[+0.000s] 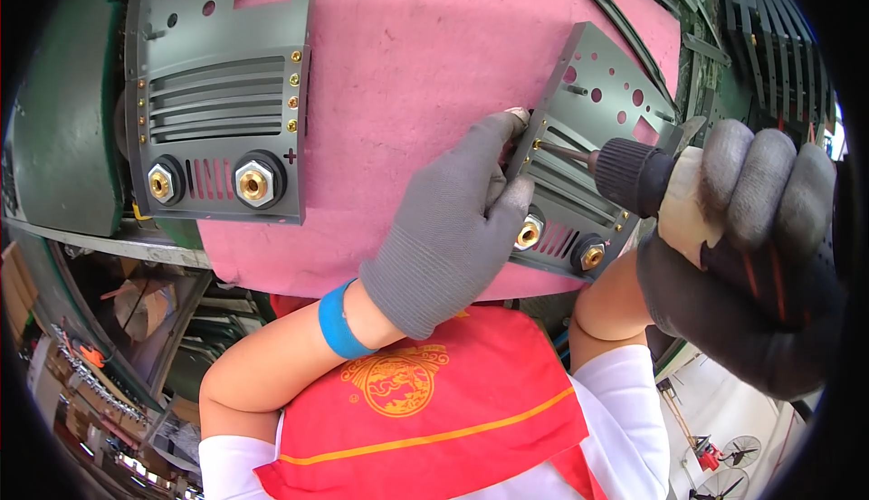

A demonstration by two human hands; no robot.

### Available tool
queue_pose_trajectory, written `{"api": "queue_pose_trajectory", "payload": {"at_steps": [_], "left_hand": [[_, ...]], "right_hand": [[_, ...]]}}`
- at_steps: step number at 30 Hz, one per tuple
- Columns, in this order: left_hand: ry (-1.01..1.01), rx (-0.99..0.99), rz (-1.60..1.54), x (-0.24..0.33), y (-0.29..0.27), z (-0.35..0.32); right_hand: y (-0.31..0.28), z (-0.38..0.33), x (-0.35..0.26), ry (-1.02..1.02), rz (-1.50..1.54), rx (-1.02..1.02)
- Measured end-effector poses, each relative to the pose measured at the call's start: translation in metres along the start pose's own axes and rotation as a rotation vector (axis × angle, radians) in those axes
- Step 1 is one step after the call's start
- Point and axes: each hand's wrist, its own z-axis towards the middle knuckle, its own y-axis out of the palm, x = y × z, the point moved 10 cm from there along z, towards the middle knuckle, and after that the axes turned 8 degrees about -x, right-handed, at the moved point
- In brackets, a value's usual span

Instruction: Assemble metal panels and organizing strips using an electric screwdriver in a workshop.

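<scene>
Racks of dark metal parts crowd this workshop, and a pink mat covers most of the bench in front of the worker. Two grey metal panels lie on it: one well off to the left, fitted with two brass-centred sockets and small brass-coloured fasteners down both edges, and a similar right-hand panel, tilted, under the worker's hands.

The right hand, gloved, has its fingers wrapped firmly around a power screwdriver, whose slim bit reaches to a small brass-coloured fastener on that panel's left edge. The left hand, gloved too, rests at the same edge, forefinger and thumb apart on either side of the bit; I can't tell whether it pinches the metal or merely braces it.

To my eye, the step in hand is driving or seating that fastener. The next move seems to call for holding the bit in line and the panel steady until it seats, then lifting the tool cleanly away.
</scene>
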Motion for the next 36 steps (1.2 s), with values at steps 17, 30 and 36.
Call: {"api": "queue_pose_trajectory", "payload": {"at_steps": [17,30,36], "left_hand": [[-0.014,0.008,-0.101,0.001,-0.003,-0.003],[0.427,0.418,0.346,0.181,-0.241,0.058],[0.580,0.352,0.358,0.170,-0.249,0.121]], "right_hand": [[0.064,0.038,0.027,-0.033,0.012,-0.314],[0.004,0.033,-0.035,-0.074,-0.670,0.223],[-0.028,-0.027,-0.001,0.420,-1.400,0.167]]}}
